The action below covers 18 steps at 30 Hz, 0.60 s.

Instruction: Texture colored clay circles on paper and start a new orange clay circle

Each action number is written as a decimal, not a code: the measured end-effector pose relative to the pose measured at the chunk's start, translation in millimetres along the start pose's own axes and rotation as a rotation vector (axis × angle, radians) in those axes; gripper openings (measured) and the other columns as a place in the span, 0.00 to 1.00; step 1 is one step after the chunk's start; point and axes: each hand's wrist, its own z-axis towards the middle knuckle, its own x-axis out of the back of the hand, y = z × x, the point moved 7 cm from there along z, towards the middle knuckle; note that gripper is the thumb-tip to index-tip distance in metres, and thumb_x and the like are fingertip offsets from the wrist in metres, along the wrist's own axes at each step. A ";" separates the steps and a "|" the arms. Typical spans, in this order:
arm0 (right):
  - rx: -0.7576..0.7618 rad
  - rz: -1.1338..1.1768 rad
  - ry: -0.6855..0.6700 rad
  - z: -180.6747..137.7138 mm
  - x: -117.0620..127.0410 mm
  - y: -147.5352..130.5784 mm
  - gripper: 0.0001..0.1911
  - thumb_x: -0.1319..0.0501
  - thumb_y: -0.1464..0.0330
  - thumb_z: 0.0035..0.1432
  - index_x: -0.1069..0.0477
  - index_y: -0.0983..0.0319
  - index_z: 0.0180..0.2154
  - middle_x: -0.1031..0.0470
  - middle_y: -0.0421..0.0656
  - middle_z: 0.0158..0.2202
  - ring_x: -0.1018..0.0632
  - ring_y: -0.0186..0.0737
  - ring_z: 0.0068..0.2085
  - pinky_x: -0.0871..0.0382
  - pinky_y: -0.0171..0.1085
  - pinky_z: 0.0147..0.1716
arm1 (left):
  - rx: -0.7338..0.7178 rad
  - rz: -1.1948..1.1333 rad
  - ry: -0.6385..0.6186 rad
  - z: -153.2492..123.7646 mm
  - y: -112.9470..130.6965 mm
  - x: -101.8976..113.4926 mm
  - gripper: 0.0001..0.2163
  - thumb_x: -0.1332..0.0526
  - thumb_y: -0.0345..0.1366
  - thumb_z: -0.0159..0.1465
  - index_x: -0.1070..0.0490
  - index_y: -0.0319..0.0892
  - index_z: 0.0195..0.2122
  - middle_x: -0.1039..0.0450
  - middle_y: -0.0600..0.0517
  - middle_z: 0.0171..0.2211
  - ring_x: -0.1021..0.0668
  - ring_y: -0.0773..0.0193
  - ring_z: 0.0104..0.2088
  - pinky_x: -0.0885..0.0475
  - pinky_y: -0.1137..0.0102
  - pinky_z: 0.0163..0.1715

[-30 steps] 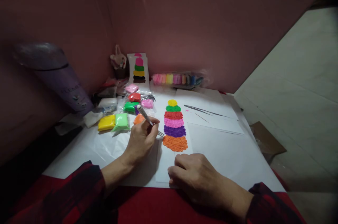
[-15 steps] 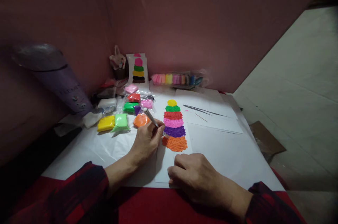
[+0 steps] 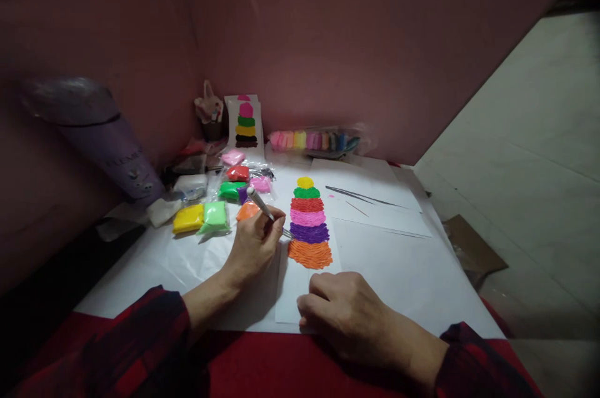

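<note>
My left hand (image 3: 255,245) is closed round a thin metal tool (image 3: 260,204), gripped like a pen. Its tip sits at the left edge of a clay picture (image 3: 308,222), near the purple band. The picture is a stack of textured bands on a white paper strip (image 3: 293,288): yellow, green, red, pink, purple, orange. My right hand (image 3: 347,313) lies on the strip's lower end, fingers curled and pressing it down, with nothing seen in them.
Small bags of coloured clay (image 3: 215,198) lie left of the picture. A sample card (image 3: 244,122) leans on the back wall beside a row of clay sticks (image 3: 316,139). A purple cone-shaped container (image 3: 110,142) stands at left. White sheets with thin tools (image 3: 365,198) lie at right.
The left hand moved the tool tip right to the picture's edge, then drew back slightly left and up. The right hand stayed on the paper.
</note>
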 end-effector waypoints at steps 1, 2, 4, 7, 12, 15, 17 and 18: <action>0.000 -0.001 -0.002 -0.1 -0.1 0.1 0.10 0.46 0.66 0.64 0.32 0.61 0.30 0.33 0.39 0.26 0.42 0.33 0.23 0.56 0.37 0.23 | -0.001 -0.004 0.003 0.0 0.1 0.1 0.05 0.44 0.34 0.64 0.31 0.40 0.35 0.34 0.56 0.23 0.32 0.71 0.19 0.37 0.74 0.20; 0.000 -0.001 -0.004 -0.3 -0.2 0.1 0.11 0.46 0.66 0.64 0.32 0.61 0.30 0.33 0.39 0.26 0.42 0.33 0.23 0.56 0.37 0.23 | -0.002 -0.007 -0.002 -0.1 0.5 -0.3 0.05 0.44 0.34 0.64 0.31 0.40 0.35 0.34 0.56 0.22 0.32 0.71 0.19 0.37 0.74 0.20; -0.001 -0.001 -0.009 -0.7 -0.4 0.2 0.11 0.46 0.66 0.64 0.32 0.61 0.30 0.33 0.39 0.27 0.42 0.33 0.23 0.55 0.37 0.23 | -0.009 -0.001 -0.022 -0.4 1.7 -2.2 0.05 0.44 0.34 0.64 0.31 0.40 0.35 0.34 0.56 0.22 0.33 0.71 0.19 0.37 0.74 0.20; -0.002 0.001 -0.013 -1.0 -0.7 0.3 0.11 0.47 0.66 0.64 0.32 0.61 0.30 0.33 0.39 0.27 0.42 0.33 0.23 0.55 0.36 0.23 | -0.046 0.007 -0.046 -1.0 5.1 -4.6 0.04 0.44 0.33 0.64 0.31 0.40 0.35 0.34 0.57 0.22 0.33 0.71 0.20 0.36 0.74 0.21; -0.001 -0.002 -0.025 -0.8 -1.5 -0.2 0.11 0.47 0.66 0.64 0.33 0.61 0.30 0.33 0.39 0.27 0.41 0.33 0.24 0.54 0.36 0.23 | -0.072 0.023 -0.049 -0.6 6.6 -3.8 0.04 0.45 0.31 0.64 0.31 0.41 0.35 0.34 0.58 0.22 0.32 0.71 0.21 0.36 0.75 0.22; -0.010 -0.001 -0.021 -0.7 -1.2 -0.1 0.11 0.47 0.66 0.65 0.33 0.61 0.29 0.34 0.39 0.27 0.41 0.33 0.23 0.54 0.36 0.23 | -0.078 0.014 -0.027 -0.3 6.5 -0.9 0.04 0.44 0.32 0.64 0.31 0.41 0.35 0.34 0.58 0.22 0.32 0.71 0.20 0.35 0.75 0.22; -0.009 -0.001 -0.016 -0.7 -1.0 -0.4 0.11 0.47 0.66 0.64 0.33 0.61 0.29 0.34 0.39 0.27 0.41 0.33 0.23 0.54 0.36 0.23 | -0.072 0.007 -0.003 -0.3 5.7 1.4 0.04 0.44 0.32 0.64 0.31 0.41 0.35 0.33 0.57 0.22 0.32 0.71 0.20 0.35 0.75 0.21; -0.007 -0.001 -0.016 -0.7 -1.1 -0.5 0.11 0.47 0.66 0.64 0.33 0.61 0.30 0.34 0.39 0.27 0.41 0.33 0.23 0.54 0.36 0.23 | -0.067 0.007 0.008 -0.3 5.3 2.2 0.04 0.44 0.32 0.63 0.31 0.41 0.35 0.33 0.57 0.23 0.32 0.72 0.19 0.36 0.75 0.21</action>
